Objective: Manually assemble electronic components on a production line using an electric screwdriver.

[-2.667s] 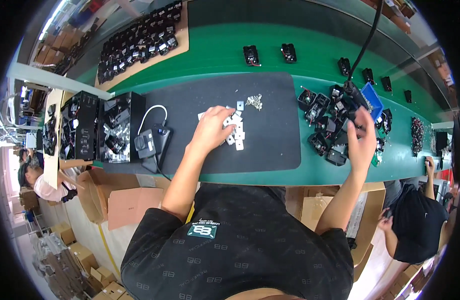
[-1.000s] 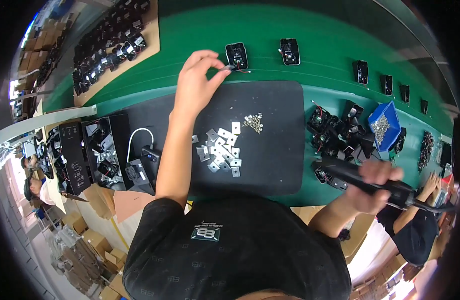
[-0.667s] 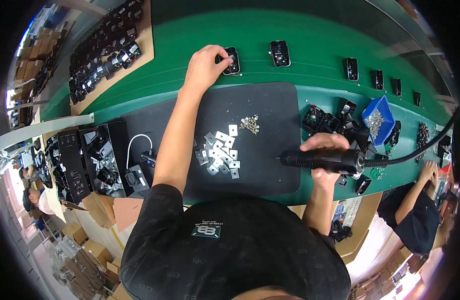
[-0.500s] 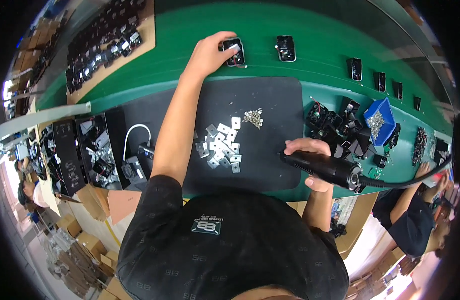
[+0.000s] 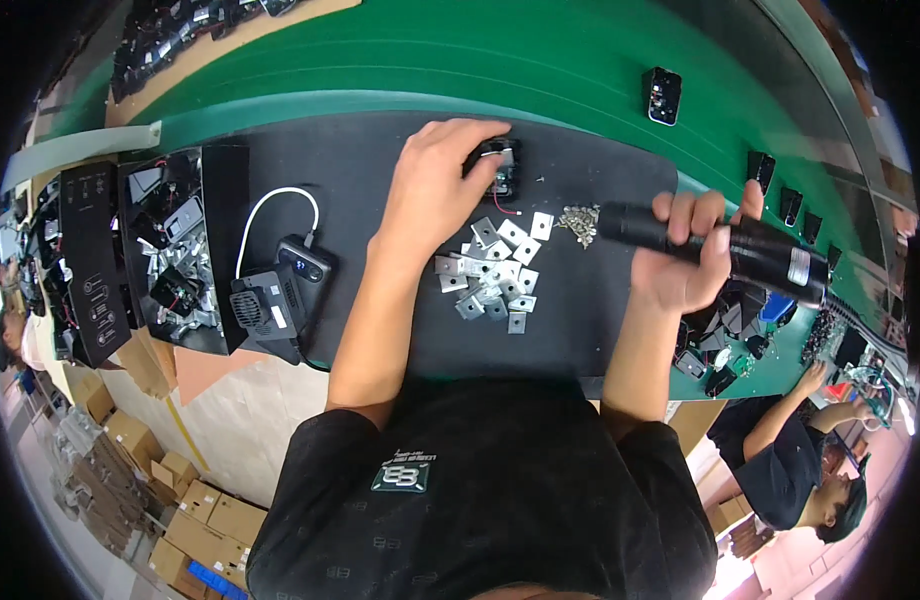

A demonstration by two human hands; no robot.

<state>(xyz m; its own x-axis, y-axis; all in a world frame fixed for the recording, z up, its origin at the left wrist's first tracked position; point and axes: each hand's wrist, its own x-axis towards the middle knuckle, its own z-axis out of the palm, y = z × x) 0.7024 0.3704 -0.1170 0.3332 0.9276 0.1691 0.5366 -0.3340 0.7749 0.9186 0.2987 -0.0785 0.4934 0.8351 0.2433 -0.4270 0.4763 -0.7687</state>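
My left hand (image 5: 435,180) is closed on a small black device housing (image 5: 504,178) at the far part of the black mat (image 5: 570,330). The housing shows electronic parts inside, and a short red wire trails from its near end. In my right hand (image 5: 688,265) is a black electric screwdriver (image 5: 780,258), lying roughly level with its nose toward the left and its cord running off right. Below that nose, a small heap of screws (image 5: 580,222) lies on the mat. Nearer to me is a loose pile of square metal plates with holes (image 5: 495,275).
A black power bank (image 5: 306,264) with a white cable and a small fan-like device (image 5: 265,308) sit at left, beside an open box of parts (image 5: 220,250). More housings (image 5: 663,97) stand along the green belt. At right are black parts and a blue bin (image 5: 777,306); a co-worker (image 5: 780,460) sits beyond.
My left hand has brought the housing from the green belt down onto the mat. My right hand has lifted the screwdriver up and forward, near the screws. The view has shifted too.
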